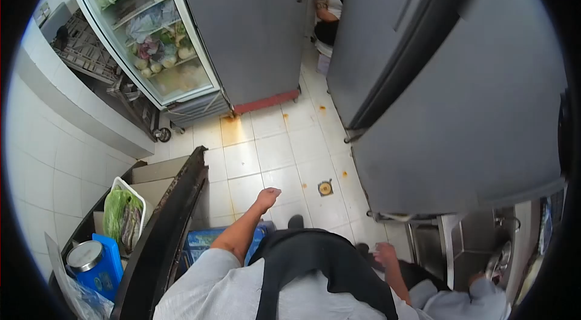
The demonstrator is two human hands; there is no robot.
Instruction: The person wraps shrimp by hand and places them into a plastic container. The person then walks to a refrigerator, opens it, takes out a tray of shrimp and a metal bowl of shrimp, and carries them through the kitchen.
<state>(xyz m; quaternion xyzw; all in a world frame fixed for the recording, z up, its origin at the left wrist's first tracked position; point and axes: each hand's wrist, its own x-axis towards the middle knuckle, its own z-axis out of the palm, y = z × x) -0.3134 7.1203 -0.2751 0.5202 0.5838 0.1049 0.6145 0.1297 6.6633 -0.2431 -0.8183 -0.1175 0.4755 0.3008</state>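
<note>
My left hand (267,198) is held out in front over the tiled floor, its fingers curled in, with nothing visible in it. Below that forearm lies a blue crate or lid (206,244), partly hidden by my arm. My right hand (385,254) hangs low beside my black apron (327,253), fingers loosely apart and nothing seen in them. It is nearest to the steel sink unit (426,244) and touches nothing that I can see.
A glass-door fridge (151,35) holds vegetables. Grey cabinets (248,29) stand ahead and at right (460,120). At left, a dark-edged shelf (163,229) carries a white basket (144,202) of greens and a blue container (100,271). One person (330,2) is in the far gap, another (478,302) by the sink.
</note>
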